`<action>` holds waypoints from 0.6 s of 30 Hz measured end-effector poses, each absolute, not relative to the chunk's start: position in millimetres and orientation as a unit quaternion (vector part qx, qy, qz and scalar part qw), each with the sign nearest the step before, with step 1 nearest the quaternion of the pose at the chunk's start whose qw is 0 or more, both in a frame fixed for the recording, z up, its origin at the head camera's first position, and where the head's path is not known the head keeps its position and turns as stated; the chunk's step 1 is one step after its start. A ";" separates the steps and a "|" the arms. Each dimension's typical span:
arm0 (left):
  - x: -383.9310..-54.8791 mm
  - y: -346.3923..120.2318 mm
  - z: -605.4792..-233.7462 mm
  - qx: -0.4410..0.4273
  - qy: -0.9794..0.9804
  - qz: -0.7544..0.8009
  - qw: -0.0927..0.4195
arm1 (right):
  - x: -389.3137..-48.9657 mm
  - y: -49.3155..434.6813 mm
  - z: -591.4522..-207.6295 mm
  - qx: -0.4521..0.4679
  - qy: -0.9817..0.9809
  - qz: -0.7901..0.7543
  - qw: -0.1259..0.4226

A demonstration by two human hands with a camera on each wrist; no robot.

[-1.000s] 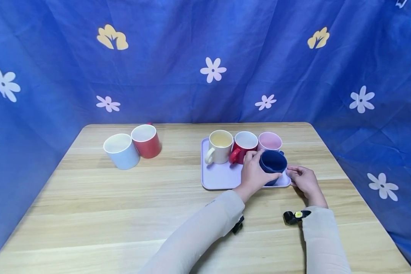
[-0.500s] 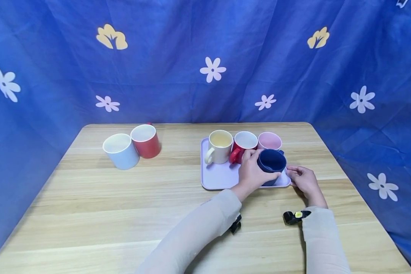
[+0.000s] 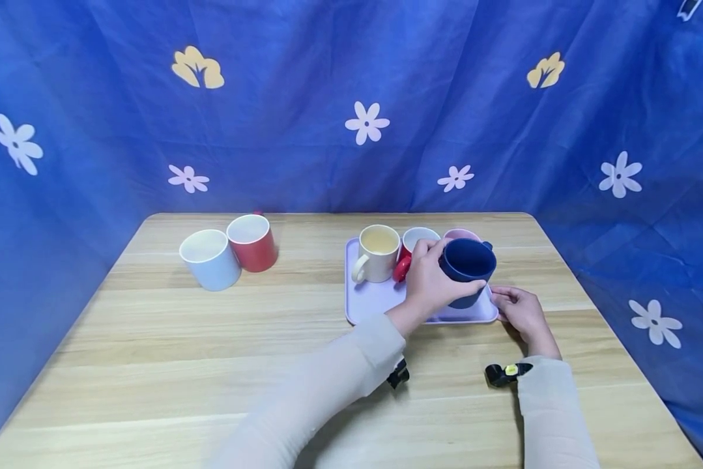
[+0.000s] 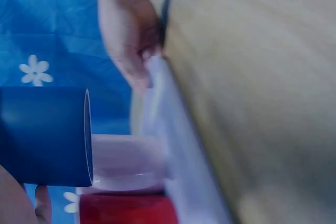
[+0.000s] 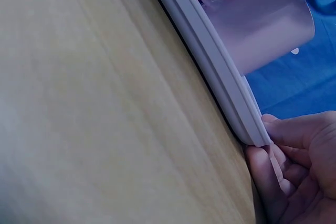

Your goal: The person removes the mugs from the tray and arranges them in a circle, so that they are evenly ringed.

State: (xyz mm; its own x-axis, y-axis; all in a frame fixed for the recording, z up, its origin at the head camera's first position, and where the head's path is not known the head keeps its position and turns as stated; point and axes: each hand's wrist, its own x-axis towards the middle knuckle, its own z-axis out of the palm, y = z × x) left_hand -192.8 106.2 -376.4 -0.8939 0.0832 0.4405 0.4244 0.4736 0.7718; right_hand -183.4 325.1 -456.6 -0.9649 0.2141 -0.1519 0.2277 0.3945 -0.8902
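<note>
A dark blue mug (image 3: 470,264) is gripped by my left hand (image 3: 433,279), fingers on its far left side and thumb across the front. It hangs above the right part of a lilac tray (image 3: 369,306); the left wrist view shows the blue mug (image 4: 47,135) clear of the tray's surface. My right hand (image 3: 521,309) pinches the tray's near right corner, thumb on top and fingers beneath, as the right wrist view shows. Along the tray's back stand a cream mug (image 3: 377,257), a red mug (image 3: 412,242) and a pink mug (image 5: 262,24), the last largely hidden in the head view.
A pale blue mug (image 3: 212,262) and another red mug (image 3: 254,247) stand close together at the back left of the wooden table (image 3: 152,365). A blue curtain (image 3: 298,117) with flower shapes hangs behind and beside the table.
My left hand has raised the dark blue mug off the tray, so it now covers more of the pink mug. The right hand has stayed at the tray's corner.
</note>
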 end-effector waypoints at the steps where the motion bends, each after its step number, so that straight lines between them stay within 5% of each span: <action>1: -192.8 103.9 -371.8 -0.154 -0.836 -0.496 0.179 | -183.5 325.3 -456.8 0.132 0.834 -0.536 0.006; 18: -215.7 40.2 -317.6 -0.160 -0.800 -0.538 0.211 | -183.7 326.2 -461.5 0.135 0.834 -0.534 0.000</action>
State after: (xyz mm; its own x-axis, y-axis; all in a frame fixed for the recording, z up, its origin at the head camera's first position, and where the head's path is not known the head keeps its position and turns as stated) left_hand -215.7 40.2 -317.6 -0.8598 0.0303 0.5097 0.4834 0.3698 0.7934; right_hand -183.7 326.2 -461.5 -0.9636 0.2250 -0.1442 0.2251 0.3924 -0.8918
